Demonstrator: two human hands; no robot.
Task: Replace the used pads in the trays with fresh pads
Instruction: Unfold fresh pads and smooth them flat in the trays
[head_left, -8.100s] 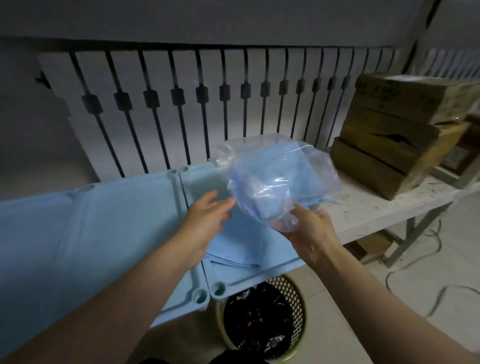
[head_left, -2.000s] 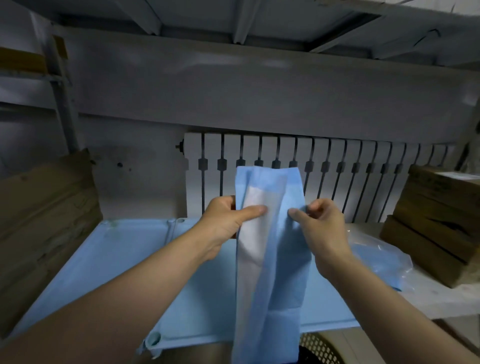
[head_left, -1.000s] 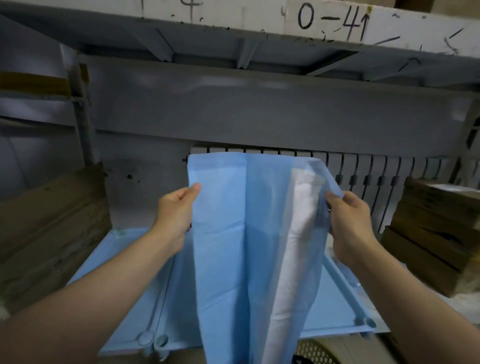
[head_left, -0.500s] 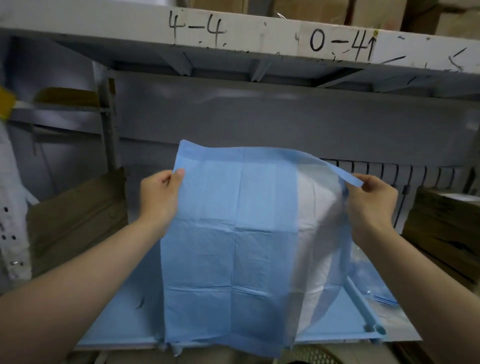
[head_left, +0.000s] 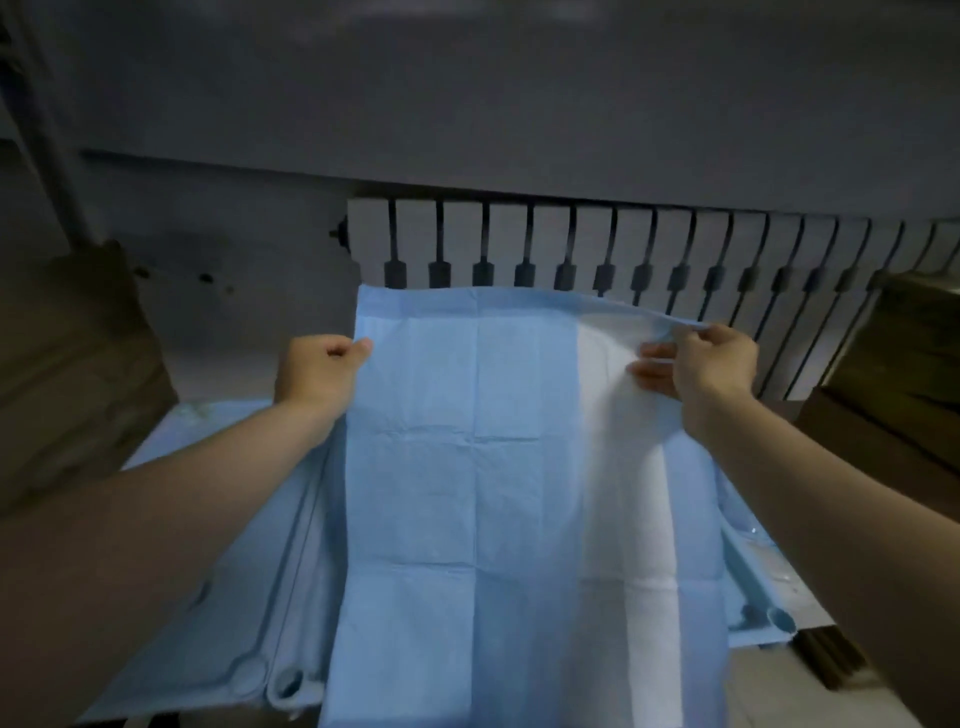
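Radiator bars (head_left: 623, 244) back the tray (head_left: 748, 579); above it, fingers (head_left: 358, 347) of the left hand (head_left: 317, 374) and right hand (head_left: 711, 358) pinch the top corners of the fresh pad (head_left: 467, 441). Its folded right flap may land creased in the tray.

One camera only, worn on the person's head (a wide-angle lens, so straight lines bow near the edges). It looks forward and downward, close above the blue trays (head_left: 260, 597) and the blue pad (head_left: 457, 467). It faces the white radiator (head_left: 649, 239) and grey wall (head_left: 467, 104) behind, with cardboard boxes (head_left: 67, 364) at both edges.
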